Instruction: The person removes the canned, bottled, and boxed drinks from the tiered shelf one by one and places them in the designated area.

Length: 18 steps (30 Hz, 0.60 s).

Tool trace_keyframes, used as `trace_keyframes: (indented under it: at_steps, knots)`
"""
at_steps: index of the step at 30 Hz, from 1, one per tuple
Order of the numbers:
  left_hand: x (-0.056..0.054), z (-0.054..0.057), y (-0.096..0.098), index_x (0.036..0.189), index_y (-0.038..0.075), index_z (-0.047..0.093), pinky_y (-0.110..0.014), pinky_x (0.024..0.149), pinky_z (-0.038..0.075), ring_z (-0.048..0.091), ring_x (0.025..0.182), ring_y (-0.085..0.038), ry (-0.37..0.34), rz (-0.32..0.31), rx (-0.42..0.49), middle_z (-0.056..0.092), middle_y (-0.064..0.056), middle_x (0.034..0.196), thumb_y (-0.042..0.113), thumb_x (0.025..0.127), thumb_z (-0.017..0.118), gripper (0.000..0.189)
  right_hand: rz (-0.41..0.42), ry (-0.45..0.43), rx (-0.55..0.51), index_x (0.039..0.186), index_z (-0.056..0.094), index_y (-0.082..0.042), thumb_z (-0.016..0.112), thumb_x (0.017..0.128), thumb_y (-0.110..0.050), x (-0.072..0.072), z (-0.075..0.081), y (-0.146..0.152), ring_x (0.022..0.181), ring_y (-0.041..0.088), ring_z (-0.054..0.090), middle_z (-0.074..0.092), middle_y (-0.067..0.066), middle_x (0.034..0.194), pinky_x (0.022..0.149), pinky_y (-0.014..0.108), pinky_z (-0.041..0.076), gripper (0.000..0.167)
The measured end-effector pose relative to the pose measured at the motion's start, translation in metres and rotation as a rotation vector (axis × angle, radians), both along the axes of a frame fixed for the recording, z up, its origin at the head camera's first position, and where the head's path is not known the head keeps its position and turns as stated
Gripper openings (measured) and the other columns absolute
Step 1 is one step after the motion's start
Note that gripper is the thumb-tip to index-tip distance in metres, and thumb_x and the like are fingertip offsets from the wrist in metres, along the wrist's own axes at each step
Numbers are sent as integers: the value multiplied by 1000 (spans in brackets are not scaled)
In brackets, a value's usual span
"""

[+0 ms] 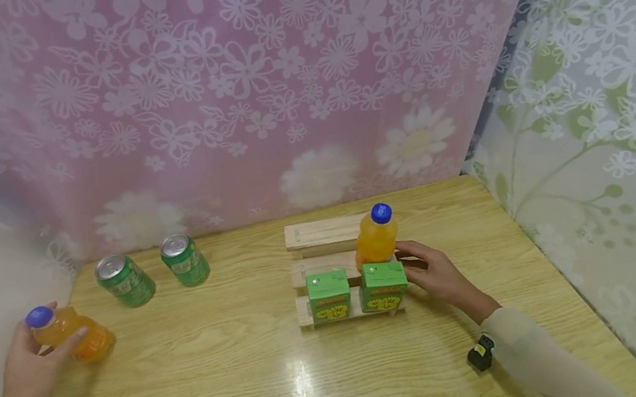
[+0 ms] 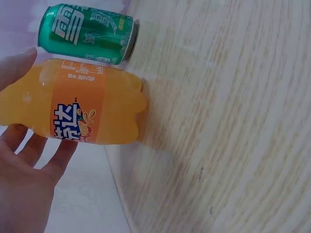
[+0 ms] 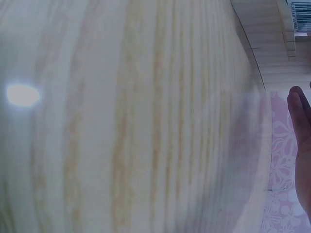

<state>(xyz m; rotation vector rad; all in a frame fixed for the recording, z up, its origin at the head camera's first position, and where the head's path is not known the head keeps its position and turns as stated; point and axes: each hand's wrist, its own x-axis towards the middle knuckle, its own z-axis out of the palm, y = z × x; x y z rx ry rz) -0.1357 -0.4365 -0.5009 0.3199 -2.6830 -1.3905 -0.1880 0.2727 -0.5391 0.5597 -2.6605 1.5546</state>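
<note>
At the table's left side my left hand [image 1: 31, 366] grips an orange soda bottle [image 1: 79, 334] with a blue cap, thumb on one side and fingers on the other. The left wrist view shows its orange label [image 2: 77, 102]; whether its base touches the table, I cannot tell. A second orange soda bottle [image 1: 376, 239] stands on a stepped wooden rack [image 1: 324, 231]. Close against that bottle's right side is my right hand [image 1: 440, 276], fingers extended and partly hidden behind a green drink carton [image 1: 383, 286]. Another green carton [image 1: 329, 296] stands beside it on the front step.
Two green soda cans, a left one [image 1: 127, 282] and a right one [image 1: 185, 261], stand at the back left of the wooden table [image 1: 228, 377]. Flowered cloth [image 1: 271, 79] hangs behind the table, and a patterned wall covering [image 1: 624, 159] runs along the right.
</note>
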Motion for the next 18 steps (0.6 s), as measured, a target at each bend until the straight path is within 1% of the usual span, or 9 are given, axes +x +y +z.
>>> trace_keyframes:
  at_steps: [3, 5, 7, 10, 11, 13, 15, 17, 18]
  knots:
    - [1, -2, 0, 174, 32, 24, -5, 118, 32, 27, 167, -25, 8, -1, -4, 45, 26, 161, 39, 106, 73, 84, 0, -4, -3, 157, 57, -6, 70, 106, -4, 0, 1, 0, 138, 45, 61, 59, 20, 155, 114, 58, 53, 53]
    - [1, -2, 0, 174, 32, 24, -17, 128, 30, 27, 167, -25, 12, 1, -1, 45, 26, 160, 39, 106, 73, 84, 0, -1, -1, 157, 57, -5, 70, 106, -4, 0, 1, -1, 138, 45, 61, 59, 20, 155, 114, 58, 53, 52]
    - [2, -3, 1, 174, 33, 24, -36, 136, 27, 26, 168, -28, 10, 3, 6, 45, 27, 160, 39, 107, 72, 83, -2, -10, -2, 157, 57, -6, 70, 106, -5, -1, 1, -1, 138, 45, 61, 59, 20, 156, 114, 58, 53, 53]
    - [2, -4, 2, 174, 34, 25, -42, 137, 26, 28, 166, -25, 9, 4, 9, 45, 26, 158, 40, 107, 72, 82, -4, -23, -1, 158, 56, -7, 70, 106, -6, -1, 1, -1, 139, 44, 61, 59, 19, 156, 115, 57, 53, 53]
    - [3, -4, 1, 174, 34, 25, -33, 135, 28, 29, 165, -21, 10, 3, 6, 46, 27, 156, 40, 107, 72, 82, -5, -26, -1, 158, 56, -7, 70, 107, -7, -1, 1, 0, 139, 44, 61, 59, 19, 157, 115, 57, 53, 54]
    - [3, -5, 1, 174, 33, 25, -26, 133, 28, 32, 161, -15, 17, -1, 8, 46, 26, 155, 39, 107, 73, 82, -7, -35, -2, 159, 56, -8, 70, 106, -7, -1, 1, 0, 140, 44, 60, 58, 18, 157, 116, 56, 52, 54]
    - [3, -5, 1, 174, 33, 26, -12, 124, 30, 36, 155, -7, 28, -2, 4, 45, 27, 153, 38, 106, 73, 82, -9, -36, 0, 159, 56, -8, 70, 106, -7, -1, 1, 0, 140, 44, 60, 58, 18, 158, 116, 56, 52, 54]
    - [3, -6, 1, 174, 32, 26, -5, 118, 31, 38, 147, 1, 40, -1, 2, 45, 25, 155, 37, 106, 74, 83, -10, -37, -1, 159, 56, -8, 70, 107, -7, 0, 1, 0, 140, 44, 60, 58, 18, 158, 116, 56, 52, 54]
    - [2, -6, 1, 174, 32, 26, -5, 119, 30, 39, 145, 4, 45, -3, 2, 45, 22, 159, 37, 106, 74, 83, -10, -34, -1, 159, 56, -8, 70, 107, -7, 0, 1, 0, 140, 44, 60, 58, 19, 158, 116, 57, 52, 54]
